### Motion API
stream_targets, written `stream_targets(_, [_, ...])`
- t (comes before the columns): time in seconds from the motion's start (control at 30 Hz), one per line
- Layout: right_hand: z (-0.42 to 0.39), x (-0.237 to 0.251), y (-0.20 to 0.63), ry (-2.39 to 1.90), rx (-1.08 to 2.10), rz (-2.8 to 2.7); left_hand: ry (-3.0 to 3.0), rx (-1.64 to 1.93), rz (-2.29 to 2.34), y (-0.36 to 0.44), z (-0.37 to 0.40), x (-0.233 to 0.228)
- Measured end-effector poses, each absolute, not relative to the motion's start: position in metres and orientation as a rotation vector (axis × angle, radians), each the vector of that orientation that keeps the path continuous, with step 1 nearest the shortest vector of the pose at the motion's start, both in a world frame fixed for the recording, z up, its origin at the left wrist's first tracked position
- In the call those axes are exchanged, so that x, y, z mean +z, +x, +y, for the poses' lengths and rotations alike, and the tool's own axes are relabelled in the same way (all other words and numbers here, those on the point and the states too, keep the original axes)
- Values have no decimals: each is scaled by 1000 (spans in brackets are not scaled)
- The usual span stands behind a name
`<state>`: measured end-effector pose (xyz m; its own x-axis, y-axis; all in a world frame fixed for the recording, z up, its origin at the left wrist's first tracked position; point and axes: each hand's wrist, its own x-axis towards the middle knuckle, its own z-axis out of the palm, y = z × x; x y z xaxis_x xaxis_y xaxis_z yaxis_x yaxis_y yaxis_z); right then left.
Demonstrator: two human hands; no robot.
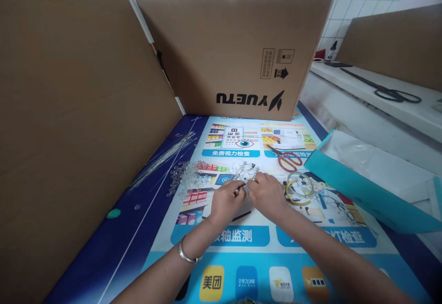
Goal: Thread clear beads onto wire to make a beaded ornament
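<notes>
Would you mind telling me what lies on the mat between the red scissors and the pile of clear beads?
In the head view, a tangle of thin wire lies between the red scissors and the clear beads, just beyond both hands' fingers.

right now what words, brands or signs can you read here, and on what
"YUETU", upside down, with handling symbols: cardboard box.
"免费视力检查": printed mat, under an eye chart.
"轴监测": mat, below the left hand.
"灯检查": mat, beside the right hand.
"美团": yellow icon.
Other icons: too blurred.

Both hands (247,195) pinch wire piece (246,185) beside clear beads (186,175).
</notes>
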<state>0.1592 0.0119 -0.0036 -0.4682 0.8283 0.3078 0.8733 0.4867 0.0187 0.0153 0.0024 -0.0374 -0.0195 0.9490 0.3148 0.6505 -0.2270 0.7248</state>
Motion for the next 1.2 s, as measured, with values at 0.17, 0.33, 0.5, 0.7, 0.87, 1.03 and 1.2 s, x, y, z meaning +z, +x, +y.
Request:
stream_targets(0.17, [10, -4, 160, -1455, -242, -2480, 2232, 973, 1797, 15, 0, -42])
stream_targets(0.33, [7, -7, 158, -1447, -247, -2474, 2370, 670, 1897, 13, -3, -34])
stream_targets(0.5, [5, -12, 155, -1368, -232, -2470, 2347, 565, 2007, 8, -4, -26])
stream_targets(0.7, [5, -18, 156, -1221, -207, -2464, 2334, 583, 2039, 5, -1, -21])
stream_targets(0.87, [6, -22, 159, -1208, -50, -2377, 2268, 513, 1871, 1, 3, -15])
stream_targets(1.03, [7, -27, 160, -1176, 113, -2224, 2277, 521, 1778, -2, 1, -11])
stream_targets(1.2, [8, -28, 165, -1142, 129, -2102, 2241, 575, 1735, -3, 0, -11])
